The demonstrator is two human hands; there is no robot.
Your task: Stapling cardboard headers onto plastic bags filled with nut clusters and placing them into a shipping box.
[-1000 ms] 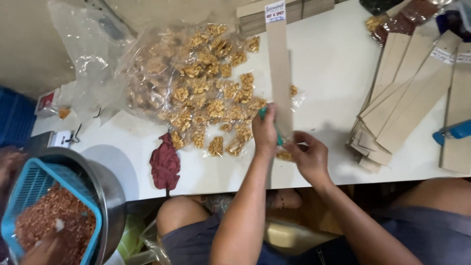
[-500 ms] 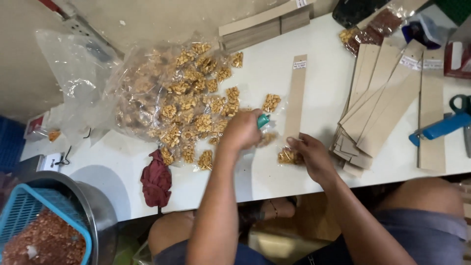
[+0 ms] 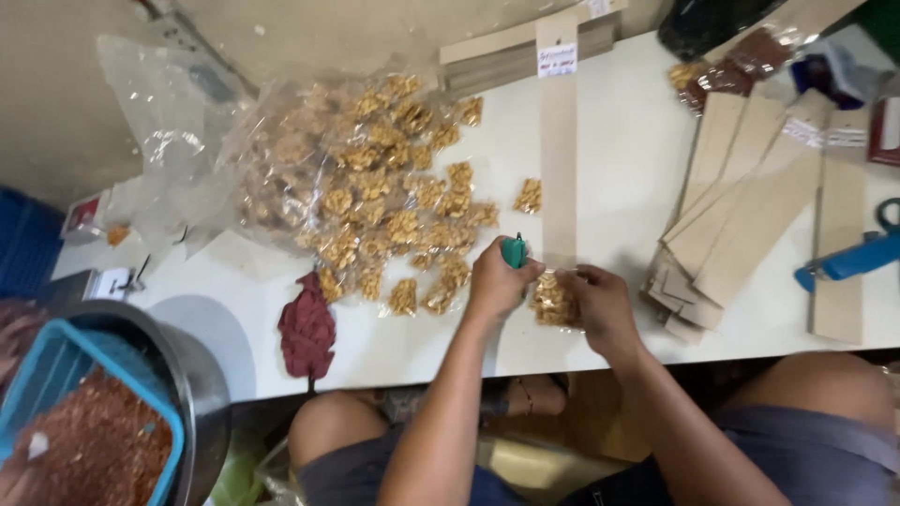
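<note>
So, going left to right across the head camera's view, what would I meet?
Blue basket of reddish bits → dark red cloth → left hand with green tool → right hand → cardboard strips → blue tool.

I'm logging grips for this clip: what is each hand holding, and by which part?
The left hand is closed around a green tool, only its top showing. The right hand pinches a small clear snack packet at its upper edge.

white table (image 3: 619,169) | snack packets (image 3: 375,187) | cardboard strips (image 3: 741,197) | red cloth (image 3: 307,328) | blue tool (image 3: 848,260)
</note>
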